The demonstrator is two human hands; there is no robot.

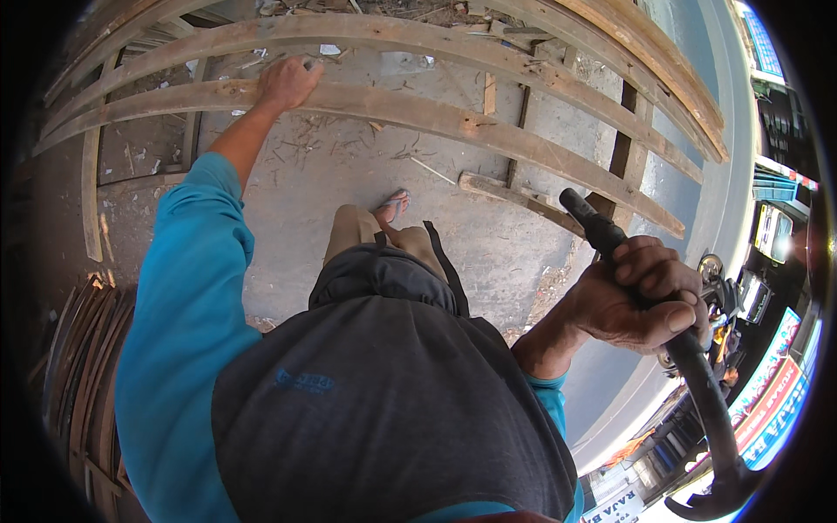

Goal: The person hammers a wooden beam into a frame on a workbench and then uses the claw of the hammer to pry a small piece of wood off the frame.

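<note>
At three o'clock my right hand clenches a dark hammer, its head toward four; at eleven my left hand rests on a wooden plank, whether gripping I cannot tell.

Shirt: dark grey body, sleeves turquoise, loose and creased on the left arm. Chest carries a small blue print. Neckline also turquoise. Waist: bunched dark cloth, narrow black strap beside it. Legwear tan. One foot shows a thin-strapped sandal; straps greyish.
</note>
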